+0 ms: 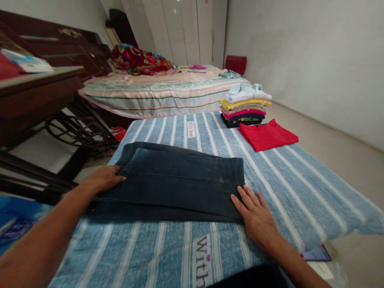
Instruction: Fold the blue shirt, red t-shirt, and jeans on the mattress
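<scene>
A pair of dark blue jeans lies folded across the striped blue bedcover. My left hand is at the left end of the jeans, its fingertips resting on the denim with the thumb a little apart. At the opposite end, my right hand lies flat with spread fingers, their tips touching the edge of the cloth. Beyond the jeans, to the right, a folded red T-shirt lies beside a stack of folded clothes in white, yellow, tan, pink and black.
Close on the left stands a wooden table on a dark metal frame. A larger bed with a crumpled red floral blanket is behind. White wardrobe doors and a red chair back are at the far end.
</scene>
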Motion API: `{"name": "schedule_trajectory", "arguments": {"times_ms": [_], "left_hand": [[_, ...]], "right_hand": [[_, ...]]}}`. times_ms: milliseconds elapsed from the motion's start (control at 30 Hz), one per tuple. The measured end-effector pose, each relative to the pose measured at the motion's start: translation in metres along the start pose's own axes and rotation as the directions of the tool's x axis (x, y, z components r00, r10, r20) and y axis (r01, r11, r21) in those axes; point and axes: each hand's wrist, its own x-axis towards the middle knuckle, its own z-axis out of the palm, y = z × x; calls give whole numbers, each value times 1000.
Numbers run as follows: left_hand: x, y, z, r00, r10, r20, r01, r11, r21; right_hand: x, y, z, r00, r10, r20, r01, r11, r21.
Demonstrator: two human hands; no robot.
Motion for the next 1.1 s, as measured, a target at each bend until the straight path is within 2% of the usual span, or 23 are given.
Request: {"name": "schedule_trajectory", "arguments": {"times_ms": [100,167,233,300,433,533,600,667,833,933,1100], "left_hand": [[-19,25,4,991,133,-29,-128,983,134],[-35,51,12,931,354,-87,-327,917,227],[-52,82,24,882,459,-105,-436,881,186],[-69,114,37,820,558,-129,-553,830,77],[-98,167,60,720,676,-158,-691,720,-69],[-111,192,73,691,702,-172,-721,688,-84],[-114,201,79,697,698,-167,-715,696,-72],[-114,205,85,700,697,-156,-711,700,-64],[-113,204,94,681,713,-165,-730,680,-74],[-112,203,96,678,716,-167,-733,676,-81],[-113,202,100,687,708,-166,-725,682,-95]], "right_hand": [[1,-2,-1,1000,3,17,-3,1000,-4],[2,-3,-2,1000,7,29,-7,1000,7],[3,-3,-5,999,7,43,-8,1000,30],[4,-3,-10,998,10,60,-14,998,59],[13,-7,-28,995,15,97,-24,995,95],[31,-13,-36,999,7,40,-13,991,131],[46,-15,-30,1000,2,-10,0,988,153],[58,-12,-15,1000,13,-23,-10,988,152],[62,3,23,999,36,34,-39,994,98],[57,6,29,998,48,38,-50,996,70],[60,0,22,997,54,48,-57,996,65]]}}
